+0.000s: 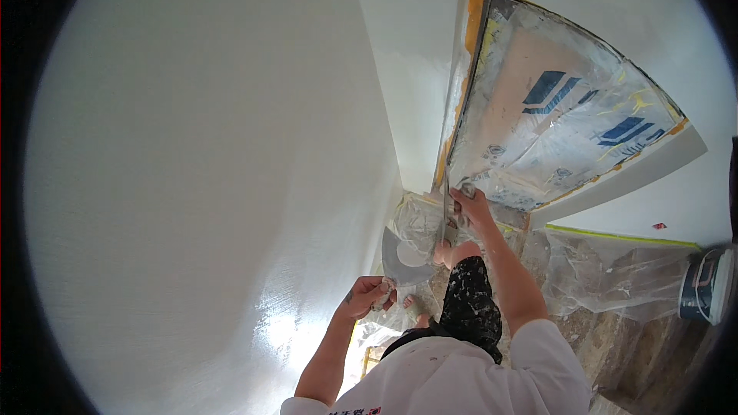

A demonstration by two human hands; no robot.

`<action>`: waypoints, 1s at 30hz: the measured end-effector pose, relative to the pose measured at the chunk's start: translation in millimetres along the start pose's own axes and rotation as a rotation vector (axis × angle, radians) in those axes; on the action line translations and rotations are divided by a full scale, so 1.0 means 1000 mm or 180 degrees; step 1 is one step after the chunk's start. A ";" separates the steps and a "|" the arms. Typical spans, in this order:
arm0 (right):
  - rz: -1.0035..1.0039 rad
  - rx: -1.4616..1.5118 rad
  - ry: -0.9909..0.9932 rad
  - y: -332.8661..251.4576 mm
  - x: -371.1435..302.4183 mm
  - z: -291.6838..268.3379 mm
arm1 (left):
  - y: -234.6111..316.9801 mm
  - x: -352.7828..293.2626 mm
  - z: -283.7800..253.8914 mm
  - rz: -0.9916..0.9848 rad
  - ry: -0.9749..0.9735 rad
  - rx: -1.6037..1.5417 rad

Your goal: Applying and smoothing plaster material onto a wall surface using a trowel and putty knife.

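My left hand [367, 297] is closed round the handle of a wide grey putty knife [396, 267], low beside the left wall. A pale patch of putty [413, 254] appears to lie on its blade. Farther forward, my right hand [472, 209] grips the handle of a plastering trowel [445, 211]. That trowel is turned nearly edge-on, so its face is hidden. It stands close to the lower left corner of a door or window opening [530, 107] covered with printed plastic film.
White walls [192, 146] meet in a corner ahead. Orange tape [470, 27] edges the covered opening. Clear plastic sheeting [607, 277] lies over part of the brown floor, along yellow-green tape [623, 236]. A dark bucket [698, 292] is at the far right.
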State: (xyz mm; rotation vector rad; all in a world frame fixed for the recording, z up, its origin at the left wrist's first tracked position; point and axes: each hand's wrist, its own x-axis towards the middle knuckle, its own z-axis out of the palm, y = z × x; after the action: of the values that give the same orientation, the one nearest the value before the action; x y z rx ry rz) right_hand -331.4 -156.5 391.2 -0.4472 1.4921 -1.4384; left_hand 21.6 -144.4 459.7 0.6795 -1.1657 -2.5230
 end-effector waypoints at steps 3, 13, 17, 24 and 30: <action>-0.0045 0.0559 -0.0723 -0.026 -0.047 -0.003 | -0.001 0.011 -0.001 -0.0005 0.0005 0.0147; 0.0368 -0.1271 -0.1546 -0.035 -0.074 0.022 | -0.005 0.007 -0.018 0.0398 -0.0099 -0.0552; 0.0566 0.0907 -0.1262 -0.022 -0.037 0.061 | -0.019 -0.014 -0.021 0.0324 0.0107 -0.0524; -0.1882 0.0186 -0.0682 -0.057 0.082 0.174 | -0.063 -0.042 -0.005 -0.0015 0.0353 -0.0529; -0.1888 0.0272 -0.0614 -0.064 0.120 0.185 | -0.067 -0.059 0.001 -0.0294 0.0475 -0.0310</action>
State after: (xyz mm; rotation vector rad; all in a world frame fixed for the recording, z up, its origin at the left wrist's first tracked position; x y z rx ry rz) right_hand -257.4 -369.2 436.5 -1.0053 1.1840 -1.8413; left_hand 68.1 -75.6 426.2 0.8978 -0.9756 -2.5344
